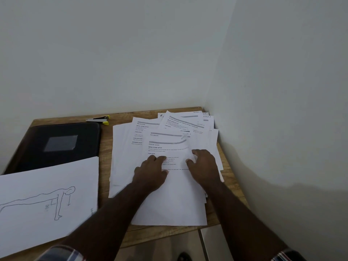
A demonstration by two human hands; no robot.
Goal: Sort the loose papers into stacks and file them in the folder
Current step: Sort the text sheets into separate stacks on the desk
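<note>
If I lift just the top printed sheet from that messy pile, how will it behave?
The top printed white sheet is thin paper, so it will probably droop when lifted. It lies on the loose fanned white paper pile, so it will likely slide easily and may drag neighbouring sheets along.

black folder point(56, 142), white papers point(175, 200), yellow stapler point(102, 120)

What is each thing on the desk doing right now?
folder: shut, flat.
loose papers: fanned out, unsorted.
drawing sheet: flat, overlapping the folder.
stapler: lying by the wall.
left hand: resting on papers.
right hand: fingers on papers.
</note>
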